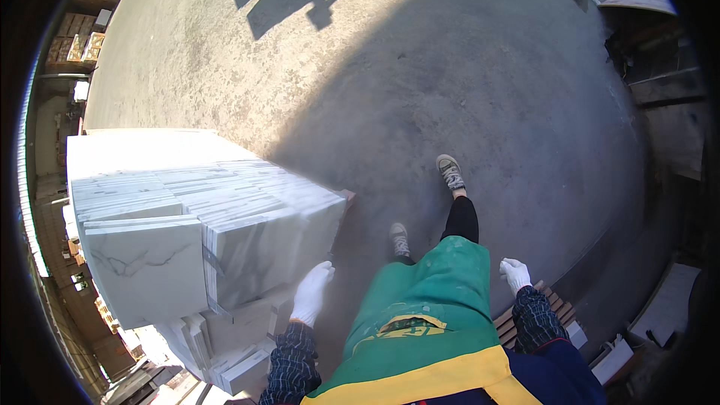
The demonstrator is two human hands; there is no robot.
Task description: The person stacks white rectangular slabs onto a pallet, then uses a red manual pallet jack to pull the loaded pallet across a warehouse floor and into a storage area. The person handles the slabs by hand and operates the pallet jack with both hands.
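Observation:
My left hand [311, 293], in a white glove, hangs beside the near right corner of a big stack of white marble-look slabs [274, 244]. Its fingers are drawn together and no object shows in them; I cannot tell whether the glove touches the stack. On the other side of my green apron [439, 285], my right hand [514, 274] is loosely closed in a white glove, with nothing visible in it. It is close to a slatted reddish-brown pile [555, 306]. One slab [150, 270] stands upright at the near face of the stack, with grey veining.
Concrete floor [480, 90] stretches ahead, part sunlit, part shaded, with a dark shadow at the top. My shoes [450, 172] are on it, right foot forward. Loaded pallets [86, 45] line the far left. Dark equipment and boards [667, 300] stand along the right edge.

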